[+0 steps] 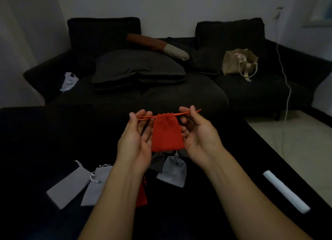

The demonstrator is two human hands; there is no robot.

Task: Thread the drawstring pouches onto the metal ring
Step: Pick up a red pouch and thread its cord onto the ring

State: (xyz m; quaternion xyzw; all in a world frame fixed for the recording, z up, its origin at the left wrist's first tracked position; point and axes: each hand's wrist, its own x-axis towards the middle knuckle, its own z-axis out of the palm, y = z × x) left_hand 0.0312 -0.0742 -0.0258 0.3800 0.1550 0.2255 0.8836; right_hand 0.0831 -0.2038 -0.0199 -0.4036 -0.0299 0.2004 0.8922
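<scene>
Over black table [53, 135], hands [136, 137] stretching drawstring [147, 116]

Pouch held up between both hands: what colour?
Red cloth drawstring pouch, matching red cord; head view.
</scene>
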